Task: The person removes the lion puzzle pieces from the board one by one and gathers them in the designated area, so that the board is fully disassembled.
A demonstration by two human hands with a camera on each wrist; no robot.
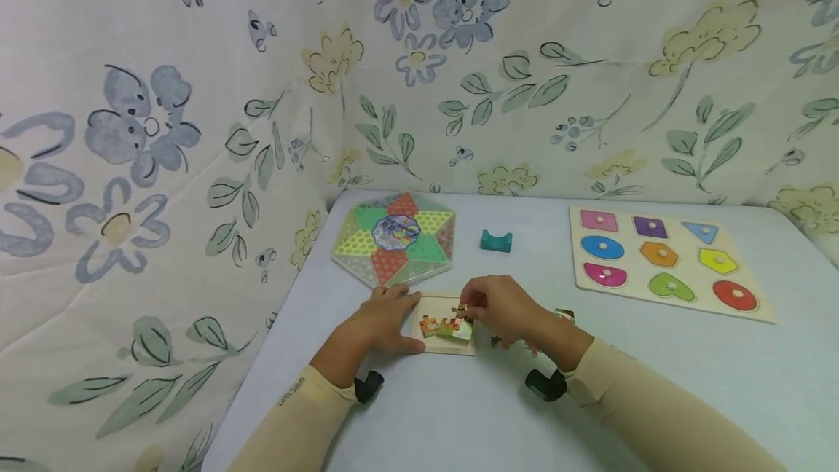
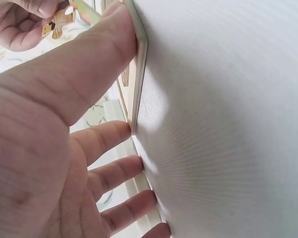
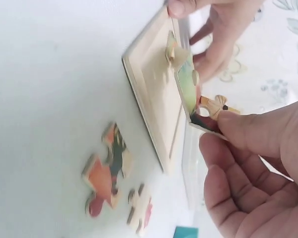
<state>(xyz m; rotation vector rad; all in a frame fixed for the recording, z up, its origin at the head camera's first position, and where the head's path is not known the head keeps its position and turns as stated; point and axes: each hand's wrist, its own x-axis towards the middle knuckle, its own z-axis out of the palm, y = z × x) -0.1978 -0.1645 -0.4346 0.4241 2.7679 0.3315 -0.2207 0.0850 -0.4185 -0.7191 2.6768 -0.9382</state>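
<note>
Right hand point(image 1: 501, 308) pinches one end of the strip point(image 1: 448, 327), joined puzzle pieces tilted over the tray point(image 1: 435, 303); left hand point(image 1: 387, 323) has fingers spread, gripping nothing tightly — thumb and forefinger at the tray's left edge. A light, steady brace there should stop skidding. Strip hangs out to the left of the right hand, so its tabs could pop apart; better to support that far end, level it, then lower and press flat — no forcing. Loose pieces point(image 3: 102, 178) lie on the tabletop point(image 1: 446, 414) below the right hand; best not nudged.
</note>
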